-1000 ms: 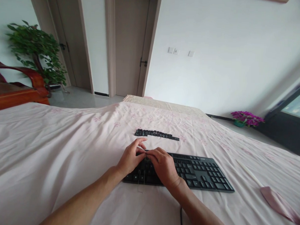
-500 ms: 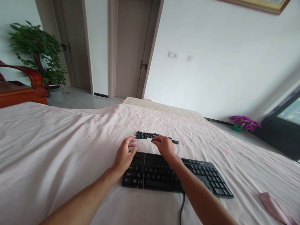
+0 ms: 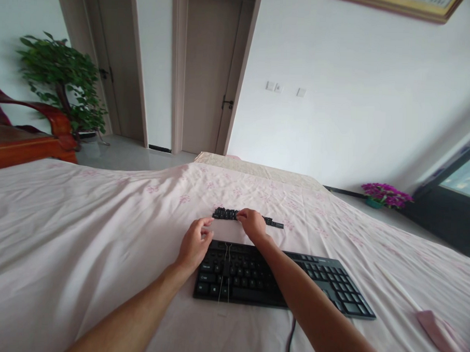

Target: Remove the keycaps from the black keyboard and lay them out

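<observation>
A black computer keyboard (image 3: pixel 249 281) lies on the pink cloth beneath my forearms. Beyond its back edge, loose black keycaps (image 3: pixel 226 213) stand in a rough row. My right hand (image 3: pixel 254 226) is over the middle of that row, thumb and fingertips pinched on a keycap that they mostly cover. My left hand (image 3: pixel 195 241) rests at the keyboard's back left corner, with slightly curled fingers apart and nothing in them, close to the row's left end. Across the left part of the keyboard lies a keycap puller (image 3: pixel 226 269) with a black middle and wire loops.
A black cable (image 3: pixel 292 337) runs from the keyboard's front edge towards me. On the right a thin pale stick with a pink cloth piece (image 3: pixel 438 330) lies on the wrinkled cover (image 3: pixel 119 233). A wooden chair (image 3: pixel 34 131) stands far left.
My right hand has moved the keycap a little away from me, up to the row. My left hand has hardly moved. The view has shifted slightly.
</observation>
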`<state>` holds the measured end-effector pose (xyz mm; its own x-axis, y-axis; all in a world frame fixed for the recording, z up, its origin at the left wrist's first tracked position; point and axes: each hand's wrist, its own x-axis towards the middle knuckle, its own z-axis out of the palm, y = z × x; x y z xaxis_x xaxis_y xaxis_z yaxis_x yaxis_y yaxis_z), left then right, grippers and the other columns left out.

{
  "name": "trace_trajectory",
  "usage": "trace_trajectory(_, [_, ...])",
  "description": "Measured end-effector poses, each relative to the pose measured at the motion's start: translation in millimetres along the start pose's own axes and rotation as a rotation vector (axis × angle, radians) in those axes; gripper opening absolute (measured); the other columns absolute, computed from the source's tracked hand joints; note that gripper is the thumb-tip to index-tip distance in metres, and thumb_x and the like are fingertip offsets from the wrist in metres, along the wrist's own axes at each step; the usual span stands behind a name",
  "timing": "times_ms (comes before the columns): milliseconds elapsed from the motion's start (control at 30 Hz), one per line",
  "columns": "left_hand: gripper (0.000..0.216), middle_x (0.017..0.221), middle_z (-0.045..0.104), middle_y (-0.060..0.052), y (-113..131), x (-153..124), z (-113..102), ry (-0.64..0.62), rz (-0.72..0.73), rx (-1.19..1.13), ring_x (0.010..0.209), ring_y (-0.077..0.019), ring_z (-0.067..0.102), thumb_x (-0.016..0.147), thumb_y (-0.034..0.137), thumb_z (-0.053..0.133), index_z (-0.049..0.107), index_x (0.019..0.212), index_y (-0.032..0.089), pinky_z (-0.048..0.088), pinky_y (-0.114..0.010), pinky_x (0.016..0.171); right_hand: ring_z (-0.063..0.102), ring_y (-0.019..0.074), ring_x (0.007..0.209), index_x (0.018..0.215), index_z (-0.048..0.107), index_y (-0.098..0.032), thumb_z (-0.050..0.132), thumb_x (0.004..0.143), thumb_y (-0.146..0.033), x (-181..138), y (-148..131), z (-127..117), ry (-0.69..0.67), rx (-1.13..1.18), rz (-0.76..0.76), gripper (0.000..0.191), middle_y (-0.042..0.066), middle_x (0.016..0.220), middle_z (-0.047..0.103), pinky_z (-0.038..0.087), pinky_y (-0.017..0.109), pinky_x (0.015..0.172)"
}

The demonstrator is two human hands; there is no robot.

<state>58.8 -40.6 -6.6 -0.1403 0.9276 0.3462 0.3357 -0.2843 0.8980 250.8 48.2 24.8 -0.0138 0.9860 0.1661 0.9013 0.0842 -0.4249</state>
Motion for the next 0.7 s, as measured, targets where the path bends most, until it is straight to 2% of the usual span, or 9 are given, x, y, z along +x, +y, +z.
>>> trace_trajectory(500, [0.030, 0.108, 0.062, -0.006, -1, 0, -1, -0.015, 0.022, 0.031, 0.082, -0.0135, 0.062, 0.079, 0.018, 0.052, 0.060, 0.107, 0.020, 0.052, -0.031, 0.079, 0.066, 0.0213, 0.089, 0.092, 0.075, -0.026, 0.057, 0.080, -0.027, 2, 2, 5, 0.025, 0.017, -0.035, 0.021, 0.003, 0.090, 0.074, 0.044, 0.026, 0.076])
trace_trajectory(700, [0.030, 0.107, 0.062, -0.006, 2, 0, -2, -0.031, 0.006, 0.027, 0.083, -0.0141, 0.062, 0.079, 0.018, 0.052, 0.060, 0.108, 0.020, 0.052, -0.030, 0.078, 0.065, 0.0205, 0.089, 0.096, 0.074, -0.023, 0.053, 0.083, -0.027, -4, -3, -9, 0.069, 0.054, -0.089, 0.024, 0.003, 0.092, 0.073, 0.045, 0.026, 0.077])
